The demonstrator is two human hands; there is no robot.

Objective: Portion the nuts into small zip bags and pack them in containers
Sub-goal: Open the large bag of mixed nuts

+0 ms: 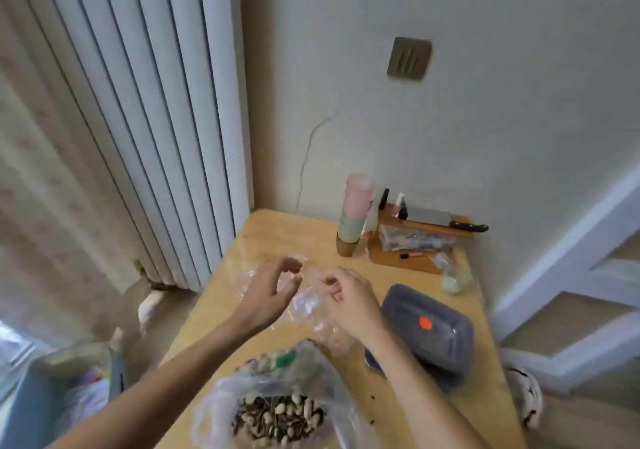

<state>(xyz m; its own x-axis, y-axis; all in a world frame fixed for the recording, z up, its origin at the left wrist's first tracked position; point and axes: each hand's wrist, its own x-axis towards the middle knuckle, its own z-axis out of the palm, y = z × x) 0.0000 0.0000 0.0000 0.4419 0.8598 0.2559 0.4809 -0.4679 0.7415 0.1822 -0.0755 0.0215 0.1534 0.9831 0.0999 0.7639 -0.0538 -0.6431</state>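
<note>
Little looks done so far. Both hands are up over the middle of the bench [485, 389], the left hand [268, 293] and right hand [349, 298] each pinching the clear plastic of a small zip bag [306, 305] between curled fingers, apparently working its mouth open; it looks empty. The nuts [277, 417] sit unportioned in a big open plastic bag just below the forearms. To the right of the right hand lies a grey lidded container [427, 327], shut. Beyond the hands stand stacked cups [355, 216] and a knife [440, 220] on a wooden rack, well clear of the work.
</note>
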